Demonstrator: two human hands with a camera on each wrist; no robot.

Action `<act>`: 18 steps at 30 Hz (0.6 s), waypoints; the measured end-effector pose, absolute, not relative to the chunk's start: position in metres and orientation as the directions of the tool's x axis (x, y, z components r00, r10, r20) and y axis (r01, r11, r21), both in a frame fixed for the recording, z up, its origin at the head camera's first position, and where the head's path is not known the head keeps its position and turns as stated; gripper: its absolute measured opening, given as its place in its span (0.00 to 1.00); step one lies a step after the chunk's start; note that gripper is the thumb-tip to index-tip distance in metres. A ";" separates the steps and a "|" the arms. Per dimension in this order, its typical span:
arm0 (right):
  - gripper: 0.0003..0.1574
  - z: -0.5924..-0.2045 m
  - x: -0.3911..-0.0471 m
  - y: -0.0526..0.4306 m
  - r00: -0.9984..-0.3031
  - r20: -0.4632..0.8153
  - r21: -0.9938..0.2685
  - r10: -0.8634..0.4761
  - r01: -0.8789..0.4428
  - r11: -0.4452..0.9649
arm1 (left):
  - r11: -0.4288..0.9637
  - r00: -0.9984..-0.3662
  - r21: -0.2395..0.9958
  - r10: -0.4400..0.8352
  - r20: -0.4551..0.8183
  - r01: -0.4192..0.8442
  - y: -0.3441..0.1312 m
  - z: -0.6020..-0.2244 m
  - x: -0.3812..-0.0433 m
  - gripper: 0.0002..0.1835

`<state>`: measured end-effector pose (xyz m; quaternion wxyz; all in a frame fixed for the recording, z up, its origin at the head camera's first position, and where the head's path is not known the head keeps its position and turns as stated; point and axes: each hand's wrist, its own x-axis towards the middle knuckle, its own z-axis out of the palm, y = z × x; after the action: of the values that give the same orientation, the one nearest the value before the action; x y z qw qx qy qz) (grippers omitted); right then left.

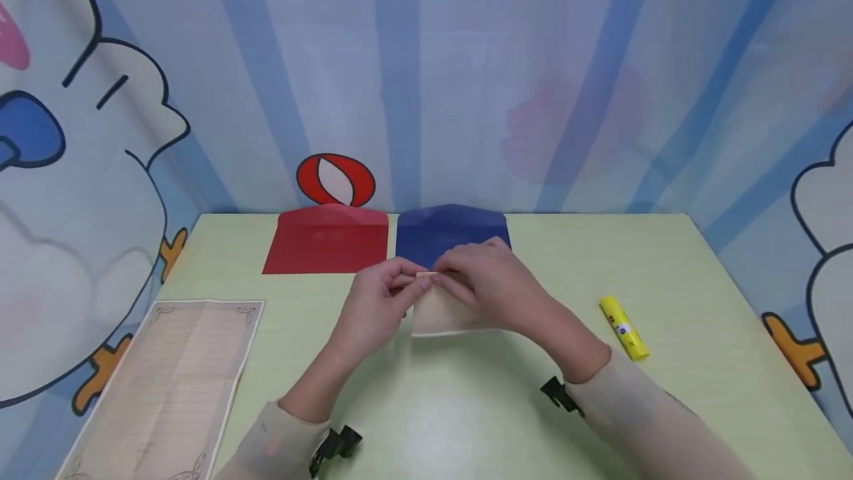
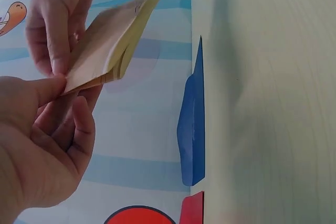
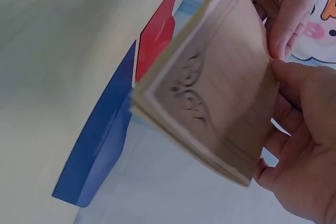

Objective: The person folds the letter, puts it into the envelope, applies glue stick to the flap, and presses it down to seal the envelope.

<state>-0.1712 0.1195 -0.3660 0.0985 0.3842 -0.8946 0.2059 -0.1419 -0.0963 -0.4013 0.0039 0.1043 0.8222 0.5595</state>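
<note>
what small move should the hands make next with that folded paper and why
Probably press along the held edge of the folded paper to flatten it: the left hand and right hand pinch it there, while its layers gape apart at the opposite edge.

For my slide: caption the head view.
Left hand and right hand pinch folded paper near a blue envelope.

Head view is bright, with pale glare on the near tabletop (image 1: 460, 428) and soft-edged shadows beside it; both wrist views are dimmer, folded paper (image 3: 226, 77) slightly blurred.
</note>
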 end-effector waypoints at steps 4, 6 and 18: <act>0.07 -0.360 -0.173 0.112 -0.681 0.283 -0.196 -0.676 -0.731 0.654 | 0.408 -0.967 0.880 0.175 0.187 0.244 -0.097 -0.402 -0.143 0.07; 0.07 -0.358 -0.175 0.112 -0.669 0.264 -0.166 -0.694 -0.741 0.651 | 0.431 -0.956 0.855 0.181 0.230 0.287 -0.098 -0.403 -0.143 0.06; 0.05 -0.352 -0.190 0.140 -0.640 0.289 -0.289 -0.712 -0.767 0.573 | 0.417 -0.948 0.852 0.165 0.271 0.316 -0.105 -0.401 -0.144 0.05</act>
<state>-0.1898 0.1399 -0.3525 0.0702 0.4181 -0.8840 0.1969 -0.1441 -0.1045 -0.4009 -0.0728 0.1435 0.8387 0.5203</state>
